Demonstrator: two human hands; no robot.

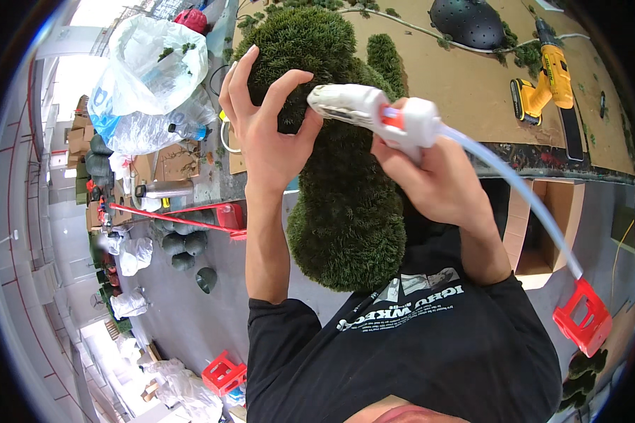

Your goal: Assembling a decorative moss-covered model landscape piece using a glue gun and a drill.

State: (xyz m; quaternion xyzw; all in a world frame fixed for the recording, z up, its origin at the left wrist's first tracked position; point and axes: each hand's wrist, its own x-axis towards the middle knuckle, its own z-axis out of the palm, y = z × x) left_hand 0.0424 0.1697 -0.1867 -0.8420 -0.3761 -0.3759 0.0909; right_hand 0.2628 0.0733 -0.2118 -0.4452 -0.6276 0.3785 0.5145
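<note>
A dark green figure of artificial grass [346, 225], made of rounded lobes, lies from the worktable's edge toward my body. My left hand [275, 134] rests against its upper part with fingers spread and bent, the thumb by the tip of a glue gun. In my right hand [441, 180] is that white hot glue gun [356, 104], pointed left over the figure. A long translucent glue stick [522, 187] runs out of its back end down to the right. The spot under the gun's tip is hidden.
On the brown table covering [458, 92] lie a yellow cordless drill [556, 74], a black perforated dome [467, 25] and green scraps. A clear plastic bag [155, 70] stands left. Red stools [584, 317] and an open cardboard box [561, 211] are on the floor.
</note>
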